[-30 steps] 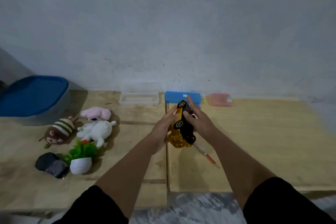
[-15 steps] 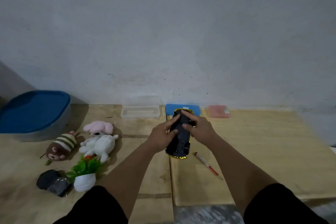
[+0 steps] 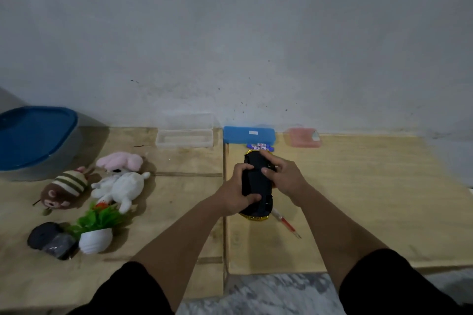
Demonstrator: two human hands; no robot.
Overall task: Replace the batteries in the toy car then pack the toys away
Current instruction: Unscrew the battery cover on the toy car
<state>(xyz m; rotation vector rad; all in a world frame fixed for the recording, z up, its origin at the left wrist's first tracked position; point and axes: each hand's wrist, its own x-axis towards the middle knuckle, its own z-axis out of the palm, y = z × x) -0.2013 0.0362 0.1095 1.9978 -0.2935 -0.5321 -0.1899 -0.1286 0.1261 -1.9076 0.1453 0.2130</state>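
Note:
The gold toy car (image 3: 256,186) lies upside down at the middle of the wooden boards, its black underside facing up. My left hand (image 3: 236,193) grips its left side with the thumb across the underside. My right hand (image 3: 282,178) holds the right side, fingers resting on the underside near the far end. A pack of batteries (image 3: 259,146) lies just beyond the car, in front of a blue box (image 3: 248,134). A red-handled screwdriver (image 3: 286,224) lies on the board just right of the car's near end.
At the left lie a pink plush (image 3: 120,161), a white plush (image 3: 120,188), a striped brown plush (image 3: 64,190), a potted fake plant (image 3: 96,229) and a dark object (image 3: 51,239). A blue-lidded bin (image 3: 35,140) stands far left. A clear tray (image 3: 184,137) and pink box (image 3: 303,137) sit by the wall.
The car went from tilted on its side in my hands to flat upside down on the boards. Both hands stayed on it and my view shifted slightly.

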